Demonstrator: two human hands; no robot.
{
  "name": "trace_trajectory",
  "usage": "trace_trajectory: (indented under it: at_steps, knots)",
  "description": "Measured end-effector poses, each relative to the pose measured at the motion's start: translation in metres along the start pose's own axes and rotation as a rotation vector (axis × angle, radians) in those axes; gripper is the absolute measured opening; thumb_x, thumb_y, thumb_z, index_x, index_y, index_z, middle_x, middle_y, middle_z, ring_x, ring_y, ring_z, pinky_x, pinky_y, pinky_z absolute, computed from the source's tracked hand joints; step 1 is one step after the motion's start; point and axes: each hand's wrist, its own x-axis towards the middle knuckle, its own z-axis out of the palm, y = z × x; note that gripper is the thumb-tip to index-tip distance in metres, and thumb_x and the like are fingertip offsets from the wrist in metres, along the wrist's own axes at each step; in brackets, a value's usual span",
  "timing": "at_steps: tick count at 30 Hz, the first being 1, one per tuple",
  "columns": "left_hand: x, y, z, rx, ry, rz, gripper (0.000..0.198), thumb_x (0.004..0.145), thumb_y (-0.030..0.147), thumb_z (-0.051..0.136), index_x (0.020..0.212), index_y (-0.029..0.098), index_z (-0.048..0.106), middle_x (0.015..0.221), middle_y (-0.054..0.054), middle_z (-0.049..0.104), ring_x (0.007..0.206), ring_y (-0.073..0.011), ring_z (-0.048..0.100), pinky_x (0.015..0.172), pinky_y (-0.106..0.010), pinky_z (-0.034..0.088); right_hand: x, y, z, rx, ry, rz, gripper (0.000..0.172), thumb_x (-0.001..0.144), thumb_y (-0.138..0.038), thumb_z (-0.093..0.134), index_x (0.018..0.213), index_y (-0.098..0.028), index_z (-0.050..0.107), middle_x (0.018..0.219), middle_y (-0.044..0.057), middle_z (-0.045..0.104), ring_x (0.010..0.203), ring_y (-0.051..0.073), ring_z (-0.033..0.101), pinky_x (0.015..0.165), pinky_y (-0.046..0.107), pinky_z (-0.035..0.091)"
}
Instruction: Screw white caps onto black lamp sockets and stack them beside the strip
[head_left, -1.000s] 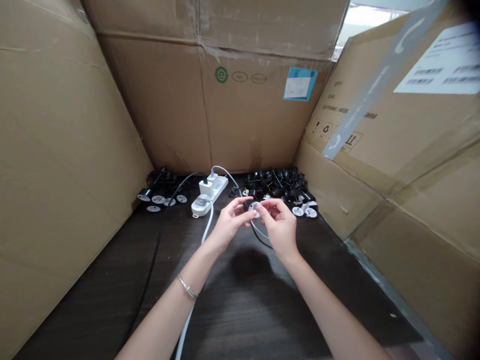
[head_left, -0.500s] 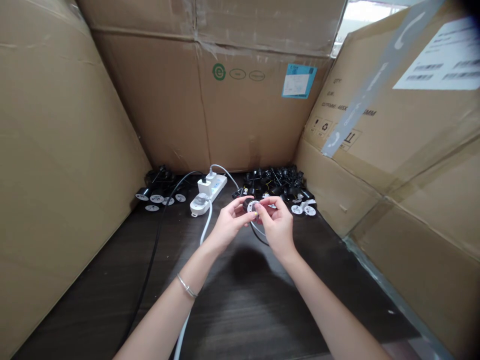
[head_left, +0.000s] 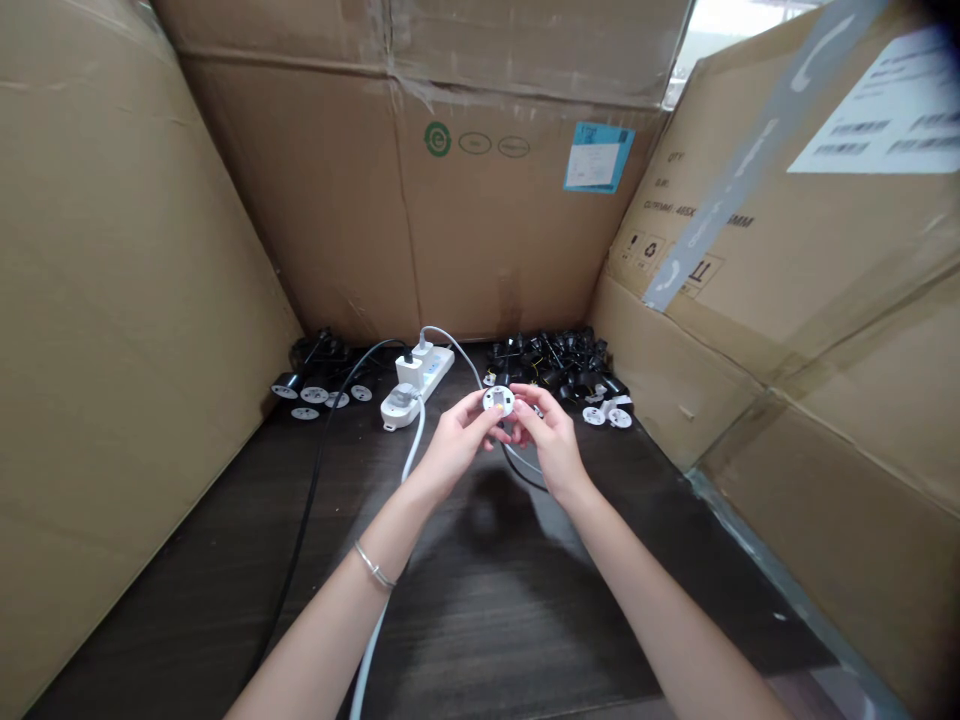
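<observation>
White plastic shows in the middle of the scene: a round disc (head_left: 499, 401) with small openings in its face, held up above the tabletop. The left hand (head_left: 456, 445) and the right hand (head_left: 551, 440) are close together, with the fingertips of both pinching its edges from either side, so the disc is gripped between them. A thin metal bangle (head_left: 373, 565) circles the left wrist. A black cord (head_left: 525, 478) and a white cable (head_left: 411, 465) run on the near side of the hands, and the white cable leads away toward the near edge of the view.

Just beyond the left hand lies a white power strip (head_left: 429, 372), with a white plug (head_left: 409, 371) standing in it and a second white plug (head_left: 400, 406) at its near end. A long black cable (head_left: 307, 490) trails from it across the dark wooden tabletop (head_left: 525, 620) toward the near left. Far right of the strip sits a heap of black parts with thin wires (head_left: 544, 360), white discs (head_left: 607, 416) just beside it. More discs (head_left: 319, 397) lie far left — black fittings behind them. Cardboard walls (head_left: 487, 250) enclose the left, far and right sides.
</observation>
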Motion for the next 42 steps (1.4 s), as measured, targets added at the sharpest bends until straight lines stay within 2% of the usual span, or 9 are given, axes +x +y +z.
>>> trace_trajectory:
  at_steps: [6,10,15,18,22,28,35,38,42]
  knots:
    - [-0.0004,0.0004,-0.0038,0.053,0.000,0.019,0.039,0.076,0.033,0.060,0.108,0.013,0.054,0.075,-0.003,0.059,0.062,-0.0090,0.054,0.053,-0.019,0.038,-0.0006,0.0002,0.0011,-0.040,-0.081,-0.007,0.032,0.075,-0.035,0.058,0.101,-0.016,0.060,0.079,0.002,0.061,0.052,0.007,0.050,0.045,0.019,0.038]
    - [-0.0024,0.0030,-0.0017,0.065,0.002,0.047,0.040,0.069,0.027,0.066,0.105,0.012,0.055,0.077,-0.003,0.059,0.062,-0.0091,0.053,0.054,-0.019,0.039,-0.0016,-0.0005,0.0015,-0.043,-0.115,-0.015,0.030,0.075,-0.034,0.058,0.101,-0.017,0.060,0.081,0.003,0.064,0.054,0.009,0.056,0.049,0.021,0.044]
    - [-0.0033,0.0019,0.0004,0.051,-0.019,0.072,0.038,0.067,0.024,0.067,0.101,0.012,0.054,0.083,-0.005,0.060,0.066,-0.0109,0.055,0.059,-0.021,0.044,0.0019,-0.0035,-0.0008,-0.008,-0.092,-0.012,0.025,0.070,-0.029,0.063,0.091,-0.016,0.064,0.072,0.001,0.064,0.050,0.008,0.054,0.049,0.021,0.046]
    - [-0.0030,0.0007,-0.0010,0.063,-0.037,0.088,0.037,0.067,0.023,0.067,0.100,0.012,0.055,0.081,-0.005,0.061,0.068,-0.0131,0.057,0.059,-0.023,0.046,0.0020,-0.0050,-0.0001,0.001,-0.065,0.010,0.022,0.066,-0.028,0.065,0.085,-0.015,0.065,0.071,0.001,0.064,0.051,0.008,0.054,0.051,0.022,0.048]
    - [-0.0027,0.0009,-0.0018,0.105,-0.040,0.108,0.033,0.069,0.022,0.065,0.098,0.011,0.056,0.078,-0.004,0.061,0.064,-0.0120,0.056,0.057,-0.022,0.045,-0.0007,-0.0061,0.0028,0.013,-0.024,0.012,0.022,0.064,-0.027,0.065,0.082,-0.015,0.066,0.070,0.001,0.064,0.052,0.009,0.054,0.051,0.023,0.050]
    - [-0.0007,-0.0007,-0.0015,0.206,-0.059,0.110,0.033,0.077,0.023,0.054,0.108,0.012,0.054,0.073,-0.003,0.060,0.058,-0.0116,0.058,0.051,-0.021,0.039,0.0010,-0.0050,0.0004,0.026,0.023,0.018,0.024,0.066,-0.029,0.064,0.086,-0.014,0.066,0.070,0.001,0.064,0.053,0.009,0.055,0.053,0.023,0.049]
    - [0.0012,-0.0029,-0.0016,0.171,0.029,0.109,0.027,0.075,0.019,0.052,0.100,0.012,0.057,0.068,-0.001,0.060,0.054,-0.0110,0.056,0.050,-0.020,0.037,0.0011,-0.0033,0.0014,0.041,-0.015,0.054,0.034,0.065,-0.034,0.066,0.092,-0.014,0.063,0.062,-0.001,0.060,0.048,0.008,0.052,0.049,0.023,0.046]
    - [0.0009,-0.0034,-0.0011,0.164,0.043,0.132,0.028,0.074,0.018,0.052,0.101,0.013,0.057,0.069,0.000,0.060,0.054,-0.0104,0.054,0.052,-0.021,0.039,-0.0006,-0.0017,0.0035,0.053,-0.031,0.053,0.035,0.066,-0.035,0.066,0.094,-0.014,0.061,0.069,0.000,0.061,0.048,0.007,0.051,0.049,0.023,0.046]
    - [0.0004,-0.0050,0.0003,0.170,0.034,0.145,0.028,0.075,0.018,0.052,0.102,0.013,0.057,0.070,0.000,0.060,0.058,-0.0108,0.055,0.054,-0.021,0.040,-0.0006,0.0036,0.0031,0.027,-0.045,0.044,0.040,0.067,-0.034,0.065,0.102,-0.016,0.056,0.093,0.004,0.060,0.050,0.005,0.050,0.047,0.021,0.044]
